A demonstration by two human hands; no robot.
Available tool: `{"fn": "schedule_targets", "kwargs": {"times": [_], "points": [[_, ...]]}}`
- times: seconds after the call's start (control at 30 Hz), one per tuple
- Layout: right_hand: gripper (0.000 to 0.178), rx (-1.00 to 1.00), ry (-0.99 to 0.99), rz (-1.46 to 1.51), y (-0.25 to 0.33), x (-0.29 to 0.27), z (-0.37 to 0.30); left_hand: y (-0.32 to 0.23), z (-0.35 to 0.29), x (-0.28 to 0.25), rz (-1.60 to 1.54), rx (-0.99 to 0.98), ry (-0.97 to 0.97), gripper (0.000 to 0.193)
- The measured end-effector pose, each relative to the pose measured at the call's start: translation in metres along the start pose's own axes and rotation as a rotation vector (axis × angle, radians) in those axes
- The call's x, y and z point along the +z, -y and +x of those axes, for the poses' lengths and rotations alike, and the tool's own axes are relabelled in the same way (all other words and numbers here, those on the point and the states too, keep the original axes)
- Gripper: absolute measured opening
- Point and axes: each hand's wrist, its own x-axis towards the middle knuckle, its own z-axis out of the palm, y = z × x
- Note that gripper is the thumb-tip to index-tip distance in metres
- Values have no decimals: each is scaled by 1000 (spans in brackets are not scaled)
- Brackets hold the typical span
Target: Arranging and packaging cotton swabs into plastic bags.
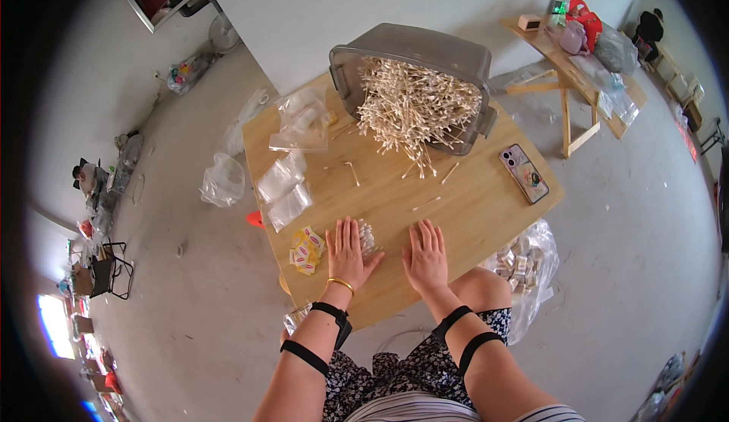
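My left hand (346, 251) lies flat on the wooden table (380, 202), its fingers stretched out. Right beside its thumb side is a small bunch of cotton swabs (367, 238), partly covered by the hand. Yellow and white paper labels (307, 250) lie in a loose pile on its other side. My right hand (427, 257) also rests flat on the tabletop near the front edge, fingers extended and holding nothing. At the back, a grey plastic bin (425, 40) lies tipped on its side, with a heap of cotton swabs (418, 107) spilling from its mouth.
Clear plastic bags (285, 186) lie along the table's left side. A phone (524, 173) is near the right edge. Stray swabs (450, 172) dot the middle. Beside my knee hangs a plastic bag of small packs (524, 266). A second wooden table (566, 65) stands back right.
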Motion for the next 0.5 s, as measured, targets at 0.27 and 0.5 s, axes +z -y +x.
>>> {"fn": "schedule_targets", "kwargs": {"times": [0.27,0.5], "points": [[51,-3,-24,27,1,3,-1,-14,-29,9,68,20,34,102],[51,-10,-42,21,-2,4,-1,-33,-58,10,95,25,100,101]]}}
